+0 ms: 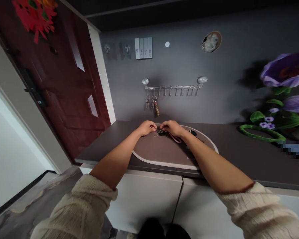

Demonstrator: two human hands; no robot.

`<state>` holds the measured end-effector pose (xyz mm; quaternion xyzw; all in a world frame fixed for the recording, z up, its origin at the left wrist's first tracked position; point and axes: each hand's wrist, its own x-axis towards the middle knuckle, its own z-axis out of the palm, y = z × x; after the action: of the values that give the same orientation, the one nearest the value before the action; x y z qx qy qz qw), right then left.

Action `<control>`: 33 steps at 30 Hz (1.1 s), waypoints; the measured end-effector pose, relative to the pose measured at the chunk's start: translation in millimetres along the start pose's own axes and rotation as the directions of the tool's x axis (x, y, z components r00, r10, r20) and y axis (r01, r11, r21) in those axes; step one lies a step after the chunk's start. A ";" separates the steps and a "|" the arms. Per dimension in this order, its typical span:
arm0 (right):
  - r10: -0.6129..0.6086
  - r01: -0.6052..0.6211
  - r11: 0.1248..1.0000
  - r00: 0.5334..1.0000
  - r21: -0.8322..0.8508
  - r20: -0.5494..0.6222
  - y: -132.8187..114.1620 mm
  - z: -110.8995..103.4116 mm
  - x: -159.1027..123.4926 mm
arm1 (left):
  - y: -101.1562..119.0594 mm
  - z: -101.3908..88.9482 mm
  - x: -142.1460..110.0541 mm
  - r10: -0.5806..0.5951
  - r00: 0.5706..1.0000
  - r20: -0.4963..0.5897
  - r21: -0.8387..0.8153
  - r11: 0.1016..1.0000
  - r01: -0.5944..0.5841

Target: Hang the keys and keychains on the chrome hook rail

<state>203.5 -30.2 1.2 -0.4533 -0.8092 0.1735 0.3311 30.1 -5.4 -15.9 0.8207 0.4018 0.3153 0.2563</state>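
Observation:
A bunch of keys (160,132) with dark and metal parts is between my two hands, just over the brown oval mat (154,151) with a white border. My left hand (147,127) pinches it from the left with bent fingers. From the right, my right hand (172,127) has its fingertips closed on the same bunch. A pink strap loop (176,138) lies beneath my right hand and seems to belong to the keys. Farther right, more small dark items (193,132) rest on the mat, partly covered by my right forearm.
A clear hook rail (174,88) on the grey wall carries two key sets (153,101) at its left end. Purple artificial flowers (286,73) stand on the right of the dark counter (229,149). A dark red door (72,76) is at the left.

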 end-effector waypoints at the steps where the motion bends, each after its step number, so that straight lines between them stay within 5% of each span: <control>1: -0.003 0.003 1.000 1.000 -0.013 0.002 -0.5 0.0 -0.1 | -0.3 -0.3 0.1 -0.004 1.000 0.005 -0.012 1.000 0.004; 12: 0.012 -0.014 0.999 0.999 -0.051 -0.041 -4.5 2.0 -1.6 | 2.6 -4.1 -1.4 -0.029 0.999 -0.043 -0.231 0.973 0.019; 28: 0.038 -0.005 0.985 0.982 0.175 -0.184 -11.8 1.8 0.1 | 17.6 -5.9 -2.5 0.030 0.995 -0.090 -0.284 0.957 -0.054; 33: 0.110 -0.019 0.916 0.973 0.401 -0.205 -12.5 3.3 2.1 | 19.3 -6.2 -2.7 0.031 0.988 -0.151 -0.365 0.927 -0.085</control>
<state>192.7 -35.0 7.0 -0.4202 -0.6995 0.2924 0.4986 33.9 -17.1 0.4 0.7446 0.3278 0.4505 0.3675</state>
